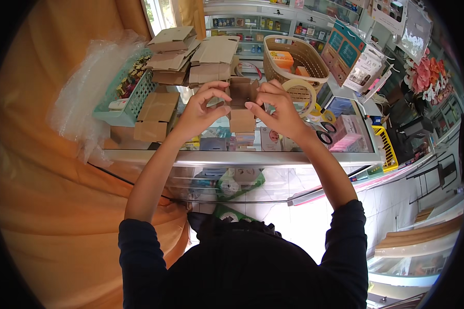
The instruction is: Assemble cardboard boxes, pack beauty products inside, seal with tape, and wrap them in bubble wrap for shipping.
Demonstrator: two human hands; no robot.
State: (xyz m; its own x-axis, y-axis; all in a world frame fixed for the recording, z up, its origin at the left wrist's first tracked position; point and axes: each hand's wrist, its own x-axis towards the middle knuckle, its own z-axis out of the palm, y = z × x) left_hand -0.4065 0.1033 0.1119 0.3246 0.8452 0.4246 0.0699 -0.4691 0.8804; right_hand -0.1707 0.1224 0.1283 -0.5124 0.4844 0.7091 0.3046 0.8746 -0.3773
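Note:
A small brown cardboard box (243, 92) stands open between my hands above the glass counter, one flap (243, 121) hanging toward me. My left hand (207, 104) has its curved fingertips and thumb at the box's left edge. On the opposite side, my right hand (276, 106) pinches the right edge between thumb and fingers. Part of that edge is hidden by the fingers. Just right of my right hand, a large roll of tape (311, 101) leans against a tan plastic basket (270, 50) with orange boxes in it.
Flattened and folded cartons (212, 54) are stacked behind my left hand; another folded carton (156, 116) lies nearer. A mint basket (137, 98) and bubble wrap (81, 89) sit at left. Black-handled scissors (324, 137) and pink boxes (346, 133) lie at right, inside the counter's metal front edge (236, 157).

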